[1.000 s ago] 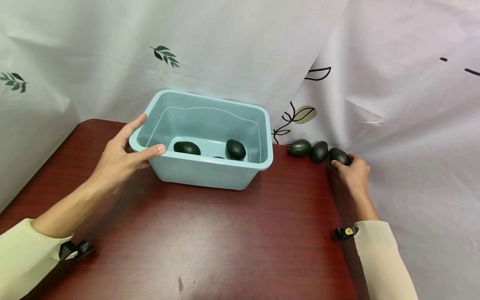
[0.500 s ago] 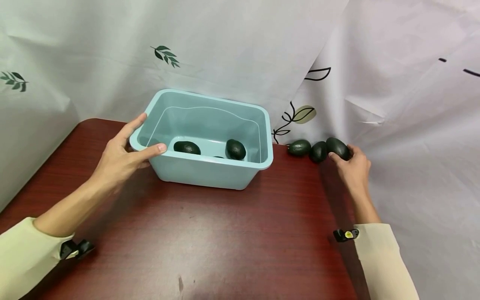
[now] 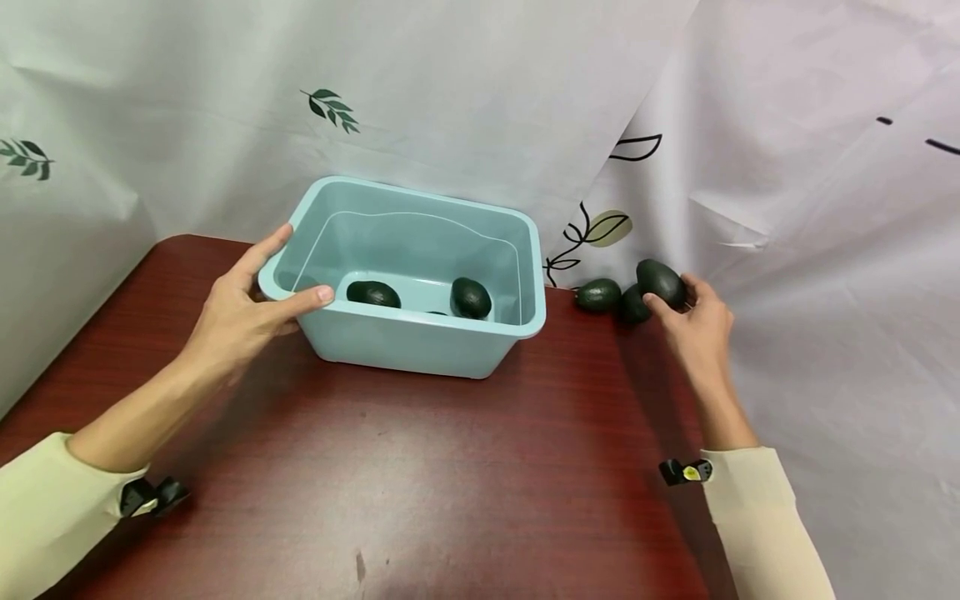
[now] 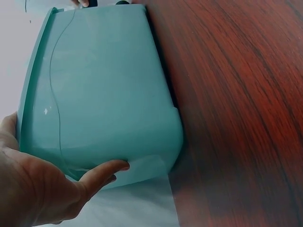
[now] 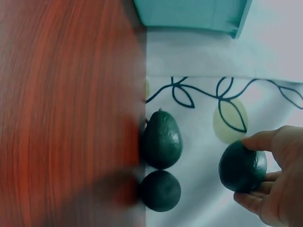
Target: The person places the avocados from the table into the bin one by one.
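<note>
A light blue plastic bin (image 3: 405, 342) stands tilted towards the head camera at the back of the table. My left hand (image 3: 240, 308) holds its left end, the thumb against the front corner and the fingers around the left rim. Inside lie a dark green avocado (image 3: 373, 293) on the left, another avocado (image 3: 471, 298) on the right, and a sliver of something dark mostly hidden by the front wall. My right hand (image 3: 697, 325) grips a raised avocado (image 5: 239, 165) between thumb and fingers. Below it sit two more avocados, one whole avocado (image 3: 597, 295) and one partly covered avocado (image 5: 160, 191).
The dark red wooden table (image 3: 420, 467) has a glossy top. White cloth (image 3: 450, 92) with leaf prints hangs behind it and along both sides. The bin's back rim is close to that cloth.
My right hand has lifted the rightmost avocado off the table and brought it up and slightly left, over its neighbour. The left hand and the bin have hardly moved.
</note>
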`<move>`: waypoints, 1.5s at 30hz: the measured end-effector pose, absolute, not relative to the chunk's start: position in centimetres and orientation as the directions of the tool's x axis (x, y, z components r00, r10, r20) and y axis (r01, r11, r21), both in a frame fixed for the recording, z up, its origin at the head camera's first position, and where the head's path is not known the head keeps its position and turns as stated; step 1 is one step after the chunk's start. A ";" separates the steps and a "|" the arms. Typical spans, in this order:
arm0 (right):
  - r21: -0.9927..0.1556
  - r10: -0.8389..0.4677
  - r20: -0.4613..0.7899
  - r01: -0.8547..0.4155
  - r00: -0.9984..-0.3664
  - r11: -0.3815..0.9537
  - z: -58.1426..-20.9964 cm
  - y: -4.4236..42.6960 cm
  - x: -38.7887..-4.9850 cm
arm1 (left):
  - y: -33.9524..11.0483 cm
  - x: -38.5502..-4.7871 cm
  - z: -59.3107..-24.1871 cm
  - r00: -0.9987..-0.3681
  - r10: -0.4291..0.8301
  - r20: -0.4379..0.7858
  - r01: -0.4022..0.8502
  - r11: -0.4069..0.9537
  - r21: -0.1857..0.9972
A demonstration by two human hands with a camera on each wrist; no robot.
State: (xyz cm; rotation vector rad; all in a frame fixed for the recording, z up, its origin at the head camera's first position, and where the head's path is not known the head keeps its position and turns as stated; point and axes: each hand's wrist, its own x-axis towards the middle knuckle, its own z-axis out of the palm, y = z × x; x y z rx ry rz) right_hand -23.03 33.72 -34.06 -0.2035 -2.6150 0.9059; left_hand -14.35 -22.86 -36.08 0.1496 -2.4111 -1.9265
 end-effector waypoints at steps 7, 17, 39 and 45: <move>-0.608 0.236 0.325 -0.011 -0.916 0.794 -33.5 32.6 -22.8 | -22.8 -14.5 -36.2 -0.994 -0.112 -0.019 -0.043 0.219 0.975; -0.617 0.230 0.345 -0.035 -0.910 0.786 -33.0 31.8 -22.7 | -22.5 -14.7 -36.2 -0.994 -0.108 -0.006 -0.032 0.243 0.969; -0.678 0.092 0.435 -0.258 -0.896 0.688 -30.5 26.3 -21.7 | -23.0 -15.0 -36.2 -0.993 -0.120 -0.005 -0.030 0.208 0.978; -0.683 0.056 0.480 -0.332 -0.876 0.651 -30.3 24.9 -21.9 | -23.4 -15.3 -36.0 -0.994 -0.113 -0.002 -0.024 0.194 0.981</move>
